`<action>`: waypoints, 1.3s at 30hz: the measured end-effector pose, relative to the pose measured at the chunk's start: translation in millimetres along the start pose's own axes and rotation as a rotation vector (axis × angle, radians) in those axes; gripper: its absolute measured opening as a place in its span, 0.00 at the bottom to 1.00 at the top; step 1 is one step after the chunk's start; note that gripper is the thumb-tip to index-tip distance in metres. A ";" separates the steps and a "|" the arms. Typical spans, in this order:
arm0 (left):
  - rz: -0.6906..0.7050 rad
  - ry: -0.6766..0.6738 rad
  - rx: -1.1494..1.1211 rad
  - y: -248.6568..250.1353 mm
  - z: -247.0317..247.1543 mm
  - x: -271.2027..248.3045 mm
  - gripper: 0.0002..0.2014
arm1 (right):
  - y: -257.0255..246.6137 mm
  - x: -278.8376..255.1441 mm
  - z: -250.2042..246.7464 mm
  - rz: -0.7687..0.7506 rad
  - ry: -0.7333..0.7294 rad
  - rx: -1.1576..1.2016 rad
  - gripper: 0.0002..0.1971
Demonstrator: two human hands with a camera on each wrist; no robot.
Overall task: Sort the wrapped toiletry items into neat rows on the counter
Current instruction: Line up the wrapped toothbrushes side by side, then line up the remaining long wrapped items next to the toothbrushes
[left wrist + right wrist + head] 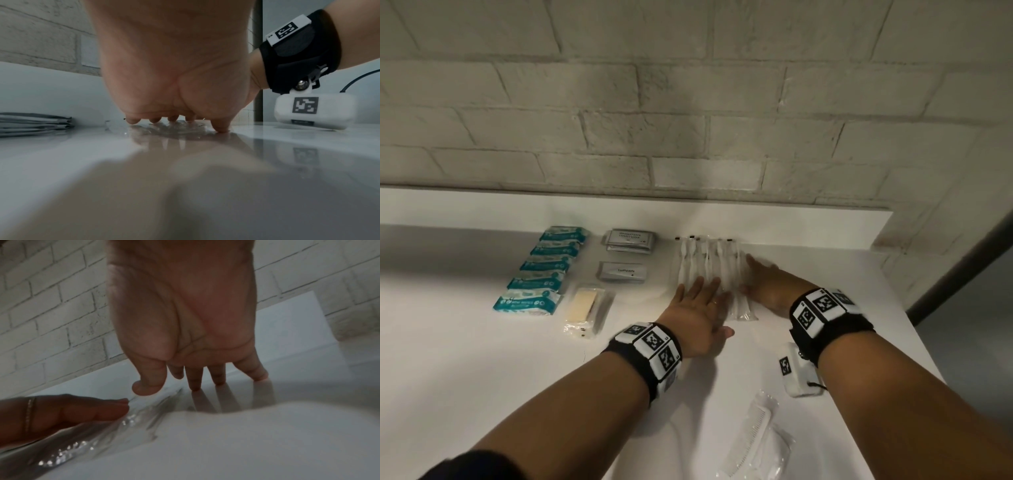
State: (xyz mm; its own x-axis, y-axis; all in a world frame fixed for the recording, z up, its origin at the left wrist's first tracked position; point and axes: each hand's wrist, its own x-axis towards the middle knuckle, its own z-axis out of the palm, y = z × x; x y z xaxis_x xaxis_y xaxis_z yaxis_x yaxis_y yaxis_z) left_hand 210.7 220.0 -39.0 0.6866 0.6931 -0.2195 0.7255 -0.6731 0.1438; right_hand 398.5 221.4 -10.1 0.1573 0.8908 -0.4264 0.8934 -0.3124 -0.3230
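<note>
Several clear-wrapped white toothbrushes (705,260) lie side by side against the back wall on the white counter (482,359). My left hand (700,301) lies flat with straight fingers on their near ends (164,128). My right hand (763,277) lies flat along the row's right side, fingers straight, fingertips (195,386) on the counter beside the crinkled wrappers (131,418). To the left stand a row of teal tissue packs (544,267), grey sachets (628,240), a toothpaste packet (623,272) and a wrapped soap bar (585,305).
A wrapped white comb (751,438) and another clear packet lie near the counter's front edge under my right forearm. The brick wall (688,120) closes the back. The counter's right edge (914,329) drops off beside my right wrist.
</note>
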 end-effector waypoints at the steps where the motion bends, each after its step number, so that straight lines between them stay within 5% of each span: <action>1: -0.001 0.004 0.002 -0.1 -0.8 0.3 0.37 | 2.1 -3.2 -0.1 0.003 -0.002 0.030 0.39; 6: 0.051 0.071 0.103 1.3 -14.0 -0.8 0.37 | 20.7 -32.1 4.8 -0.014 0.024 0.057 0.40; 11: 0.095 0.194 0.078 31.1 -21.3 -26.0 0.26 | 44.5 -70.3 16.0 -0.013 0.012 -0.042 0.37; 14: 0.080 0.066 0.050 58.3 -17.8 -49.4 0.22 | 56.2 -94.9 27.3 -0.012 -0.023 0.009 0.38; 18: -0.056 -0.128 -0.013 86.8 -5.9 -75.7 0.33 | 58.2 -141.4 40.4 -0.013 -0.024 -0.073 0.36; 23: -0.249 -0.159 -0.059 81.1 -6.7 -96.0 0.34 | 46.0 -216.7 50.4 -0.094 -0.082 0.031 0.29; 27: -0.325 -0.154 -0.080 77.4 -9.3 -110.8 0.27 | 25.6 -265.3 75.8 -0.188 -0.146 -0.219 0.27; 29: -0.217 -0.122 -0.046 80.9 -6.1 -118.6 0.28 | 19.1 -277.9 91.8 -0.256 -0.089 -0.342 0.25; 33: 0.234 -0.124 0.107 87.1 1.7 -129.5 0.32 | 21.6 -279.0 103.3 -0.206 -0.037 -0.337 0.20; 35: 0.254 -0.106 0.150 82.9 2.7 -131.4 0.29 | 25.4 -274.2 103.1 -0.147 -0.069 -0.324 0.17; 39: 0.056 -0.097 0.179 64.2 -4.4 -143.4 0.21 | 32.7 -266.8 102.8 -0.065 -0.105 -0.359 0.13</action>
State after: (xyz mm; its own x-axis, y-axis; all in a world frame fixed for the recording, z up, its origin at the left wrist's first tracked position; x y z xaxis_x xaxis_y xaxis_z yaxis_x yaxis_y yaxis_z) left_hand 159.1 78.5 6.0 0.7118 0.6307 -0.3091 0.6599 -0.7512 -0.0131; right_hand 342.4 -60.4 6.3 0.0682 0.8604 -0.5050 0.9936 -0.1045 -0.0437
